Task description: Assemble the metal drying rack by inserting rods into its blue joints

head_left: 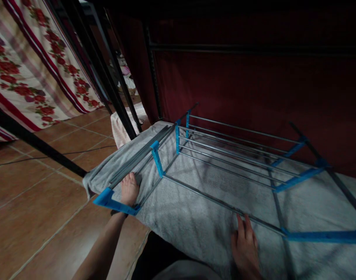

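— What fills the view, biggest first?

— A dark maroon fabric panel (253, 89) closes off the far side, hung on black frame poles (107, 77). To the far left hangs a floral sheet (26, 66) over a terracotta tiled floor (34, 202). In the middle a grey towel (201, 210) is spread flat, and on it lies a rack of grey metal rods (224, 147) joined by blue plastic connectors (157, 157).

— How far along does the rack look?

— Partly put together, I'd judge. The far section has its parallel rods seated in blue side pieces at both ends. On the left a bundle of rods (142, 155) lies loose together, not spread into a shelf, and the near rod (224, 204) runs from the left to a blue piece (326, 235) on the right.

— And the hands?

— The left hand (129, 189) reaches out on a long straight forearm and rests palm down at the near left corner, fingers curled beside the blue corner connector (115, 202); I cannot tell whether it grips anything. The right hand (245, 245) lies flat and open on the towel, near the middle, fingertips touching the near rod without closing round it.
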Available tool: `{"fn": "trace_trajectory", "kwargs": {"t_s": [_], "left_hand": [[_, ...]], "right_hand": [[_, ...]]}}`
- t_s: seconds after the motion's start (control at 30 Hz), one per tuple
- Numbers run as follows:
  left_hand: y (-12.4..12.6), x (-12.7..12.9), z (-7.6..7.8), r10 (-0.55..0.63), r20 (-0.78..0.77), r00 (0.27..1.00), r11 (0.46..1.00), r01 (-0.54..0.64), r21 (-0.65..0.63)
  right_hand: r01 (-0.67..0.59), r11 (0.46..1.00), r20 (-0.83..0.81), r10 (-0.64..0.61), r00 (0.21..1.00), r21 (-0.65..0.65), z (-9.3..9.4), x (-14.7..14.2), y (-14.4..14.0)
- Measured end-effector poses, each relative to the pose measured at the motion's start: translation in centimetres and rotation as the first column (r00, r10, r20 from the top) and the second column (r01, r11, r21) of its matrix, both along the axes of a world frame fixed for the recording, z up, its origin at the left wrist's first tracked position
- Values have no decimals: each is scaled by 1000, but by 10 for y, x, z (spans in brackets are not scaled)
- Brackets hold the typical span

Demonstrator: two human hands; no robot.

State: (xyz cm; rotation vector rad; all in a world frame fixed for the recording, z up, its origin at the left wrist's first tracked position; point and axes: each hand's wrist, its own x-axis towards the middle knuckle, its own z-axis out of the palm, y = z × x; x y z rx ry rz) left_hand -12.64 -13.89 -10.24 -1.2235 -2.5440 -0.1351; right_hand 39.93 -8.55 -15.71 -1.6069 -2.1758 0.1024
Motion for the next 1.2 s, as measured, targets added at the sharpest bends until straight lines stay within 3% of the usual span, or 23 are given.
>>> {"fn": "trace_trajectory", "kwargs": {"t_s": [0.2,0.5,0.57,0.7,0.83,1.1,1.2], "left_hand": [[-9,-4,0,-10,69,998,993,1,122],[-26,9,19,86,303,949,989,-118,91],[-28,11,24,143,380,914,975,-197,106],[-28,14,33,237,566,790,910,-385,156],[-27,16,37,172,708,685,812,-506,292],[-37,28,33,47,819,572,677,-621,395],[-45,30,28,16,833,553,659,-633,407]], "right_hand": [[8,1000,9,-8,1000,-1,0,0,0],[0,1000,36,-1,999,13,-1,1,1],[7,1000,15,-7,1000,11,0,1,1],[1,1000,-11,0,1000,6,1,0,1],[27,1000,0,-27,1000,-2,-1,-1,0],[16,1000,23,-16,1000,20,-4,-1,1],[10,999,17,-10,1000,32,-3,-1,1]]}}
